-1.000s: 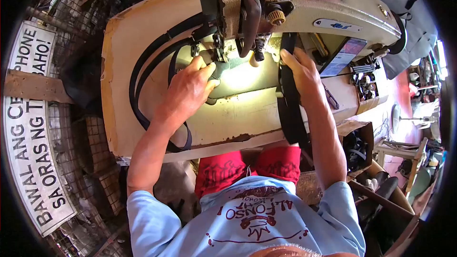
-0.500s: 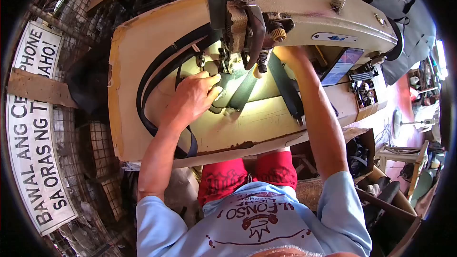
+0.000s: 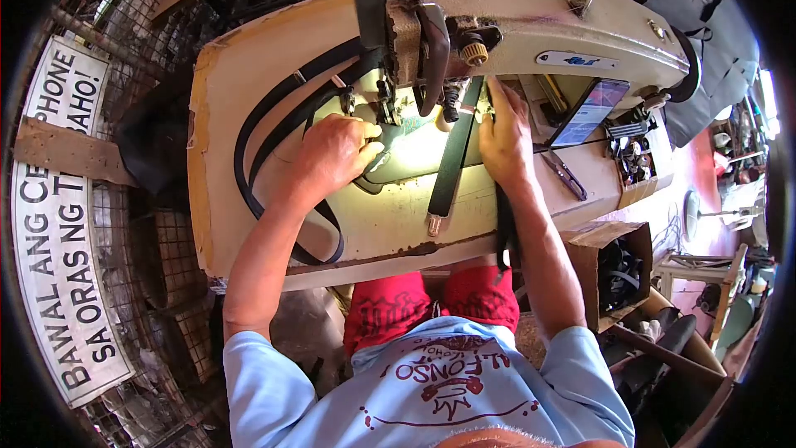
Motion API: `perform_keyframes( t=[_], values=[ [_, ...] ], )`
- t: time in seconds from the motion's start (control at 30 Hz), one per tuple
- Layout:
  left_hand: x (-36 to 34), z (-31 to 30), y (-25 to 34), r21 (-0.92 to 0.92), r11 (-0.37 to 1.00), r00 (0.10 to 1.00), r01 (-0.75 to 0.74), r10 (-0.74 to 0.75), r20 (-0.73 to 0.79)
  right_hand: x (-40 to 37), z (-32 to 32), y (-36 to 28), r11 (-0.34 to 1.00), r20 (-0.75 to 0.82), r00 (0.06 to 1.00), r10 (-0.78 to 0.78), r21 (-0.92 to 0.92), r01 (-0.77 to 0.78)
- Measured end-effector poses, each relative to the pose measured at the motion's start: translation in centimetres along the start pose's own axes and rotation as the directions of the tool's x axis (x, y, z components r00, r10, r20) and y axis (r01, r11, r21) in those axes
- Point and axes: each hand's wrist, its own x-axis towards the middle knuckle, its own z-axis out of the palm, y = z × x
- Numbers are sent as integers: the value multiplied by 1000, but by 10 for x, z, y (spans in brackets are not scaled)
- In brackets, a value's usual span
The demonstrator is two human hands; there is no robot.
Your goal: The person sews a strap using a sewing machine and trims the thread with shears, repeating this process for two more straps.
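Both forearms reach forward from the body over the front edge of the table (image 3: 224,116), elbows bent and wrists low. The left hand (image 3: 336,153) rests knuckles up with its fingers curled narrow, tips pressed on the lit plate beside the needle, though I cannot tell whether they pinch anything. The right hand (image 3: 502,137) lies almost flat, thumb and fingers closed on the dark strap (image 3: 448,174), which runs from the table's front edge up under the sewing machine (image 3: 547,17).
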Motion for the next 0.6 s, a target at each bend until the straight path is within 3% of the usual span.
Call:
perform_keyframes(
  t=[0.07, 0.1, 0.17, 0.3, 0.5, 0.6],
  values=[
    [1, -1, 2, -17, 999, 999, 28, -28, 17, 16, 9, -5, 999, 58, 998, 18, -42, -15],
    [1, -1, 3, -50, 997, 998, 53, -52, 27, 27, 15, -2, 988, 29, 991, -130, -74, 132],
    [-2, 0, 3, -116, 988, 994, 104, -99, 52, 59, 43, 22, 994, 57, 993, -100, 50, 97],
    [-6, 10, -4, -110, 993, 998, 52, -56, -40, 101, 66, 43, 997, 120, 992, -46, -59, 53],
    [-9, 16, -6, -122, 992, 997, 22, -31, -75, 79, 13, 36, 977, 139, 990, 23, -211, 7],
    [-7, 18, -8, -85, 996, 994, -21, 12, -108, 58, -7, 31, 943, 162, 981, -104, -298, 149]
  ],
)
